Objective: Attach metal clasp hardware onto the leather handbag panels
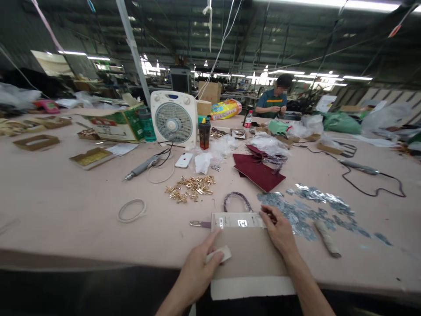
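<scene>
— How to do this well?
— The panel (250,252) is nearer than the fan (174,119), to its right; I would keep it flat. The left hand (199,267) pinches a scrap (225,253); the right hand's (279,230) grip I cannot tell.
— And containers?
— Left of the fan, a tray (77,162) with golden stuff (95,157); just right, a bottle (204,128) with dark liquid (204,141).

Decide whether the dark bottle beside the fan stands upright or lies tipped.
Upright: the dark bottle stands on the table, its lid on top.

Head-worn view, facing forward and down, hands (199,267) near.
</scene>
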A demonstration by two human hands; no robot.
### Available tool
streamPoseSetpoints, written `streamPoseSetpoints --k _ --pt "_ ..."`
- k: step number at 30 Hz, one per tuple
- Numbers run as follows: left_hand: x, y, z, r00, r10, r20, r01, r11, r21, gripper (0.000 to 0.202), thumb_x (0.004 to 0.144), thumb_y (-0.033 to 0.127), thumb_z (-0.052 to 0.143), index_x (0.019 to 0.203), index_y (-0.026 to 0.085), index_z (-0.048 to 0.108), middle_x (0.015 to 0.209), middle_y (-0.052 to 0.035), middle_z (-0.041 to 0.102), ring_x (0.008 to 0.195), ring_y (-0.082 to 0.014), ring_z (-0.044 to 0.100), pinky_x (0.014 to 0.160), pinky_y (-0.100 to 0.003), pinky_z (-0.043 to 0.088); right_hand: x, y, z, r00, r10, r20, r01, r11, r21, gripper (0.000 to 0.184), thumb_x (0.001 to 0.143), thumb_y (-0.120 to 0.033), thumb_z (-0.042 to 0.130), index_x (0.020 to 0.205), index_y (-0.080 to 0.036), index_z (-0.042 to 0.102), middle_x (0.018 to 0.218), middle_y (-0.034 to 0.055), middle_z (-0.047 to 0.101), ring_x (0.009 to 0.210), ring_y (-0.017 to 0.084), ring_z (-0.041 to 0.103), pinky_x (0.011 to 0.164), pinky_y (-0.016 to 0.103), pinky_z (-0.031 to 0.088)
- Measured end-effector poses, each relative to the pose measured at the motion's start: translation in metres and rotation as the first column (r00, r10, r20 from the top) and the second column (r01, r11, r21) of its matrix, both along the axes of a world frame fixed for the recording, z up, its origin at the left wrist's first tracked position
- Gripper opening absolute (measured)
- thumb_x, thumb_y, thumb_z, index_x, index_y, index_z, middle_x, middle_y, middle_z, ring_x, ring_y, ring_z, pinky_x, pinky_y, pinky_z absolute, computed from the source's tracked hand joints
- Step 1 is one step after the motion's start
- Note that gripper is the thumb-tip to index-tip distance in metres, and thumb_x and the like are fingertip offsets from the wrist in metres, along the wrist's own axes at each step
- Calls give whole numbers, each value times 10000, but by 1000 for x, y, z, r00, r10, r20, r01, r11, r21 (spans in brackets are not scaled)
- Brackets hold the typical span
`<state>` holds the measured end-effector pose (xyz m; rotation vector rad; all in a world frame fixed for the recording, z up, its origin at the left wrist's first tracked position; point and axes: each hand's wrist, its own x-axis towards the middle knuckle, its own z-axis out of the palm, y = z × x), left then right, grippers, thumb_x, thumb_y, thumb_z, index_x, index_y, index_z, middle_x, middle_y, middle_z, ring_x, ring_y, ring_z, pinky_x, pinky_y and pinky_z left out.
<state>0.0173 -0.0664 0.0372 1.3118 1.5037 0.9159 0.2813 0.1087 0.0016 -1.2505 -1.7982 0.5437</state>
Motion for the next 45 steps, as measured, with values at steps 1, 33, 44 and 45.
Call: streamPoseSetpoints --k 1,33,44,45 --pt "0 -1 1 1000 -1 -23 1 1000 8 638 993 446 523 1583 218 439 1026 -57 755 994 -255 692 933 -356 506 -3 -6 5 1000 -16 9 15 998 68 345 970 -484 624 1136 -206 745 1170 126 749 1081 297 696 955 478 571" --pt "5 -6 8 999 27 46 -33 992 124 283 955 360 575 843 170 753 819 -16 732 821 -191 655 752 -251 454 -73 -118 37 798 536 275 -568 821 50 137 1036 -155 504 975 -237 595 929 42 634 845 216 630 754 335 540" --pt "6 4 -3 970 176 169 -184 982 34 303 926 438 600 870 159 706 806 -13 695 780 -185 601 725 -261 438 -48 -128 36 636 730 251 -772 608 187 109 1034 -145 554 1036 -244 600 897 44 690 863 201 668 768 305 561" --pt "5 5 -5 969 172 178 -180 983 28 317 927 454 598 876 160 704 811 -15 695 781 -187 601 730 -265 440 -43 -124 39 631 746 212 -775 610 162 99 1040 -163 557 1035 -247 608 890 40 692 860 197 671 776 299 559"
